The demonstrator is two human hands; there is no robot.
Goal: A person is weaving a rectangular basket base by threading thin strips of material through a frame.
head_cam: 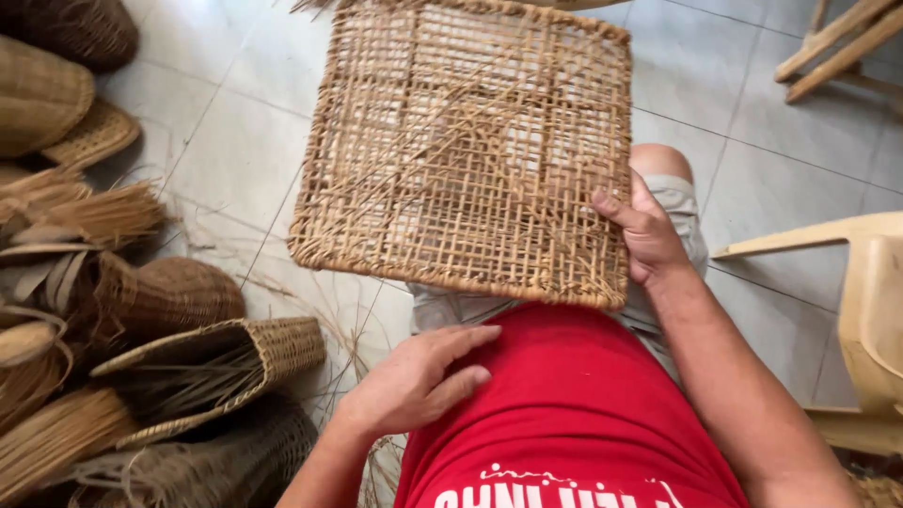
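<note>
Woven panel (466, 150) rests across my knees, above the tiled floor (226, 141), baskets (216, 362) heaped to my left. Right hand (649, 235) pinches the panel's near right edge, fingers (616, 209) clamped on top; left hand (419, 376) lies flat on my shirt, fingers loose, holding nothing. Best kept level, grip near the rim, off the loose strands.
</note>
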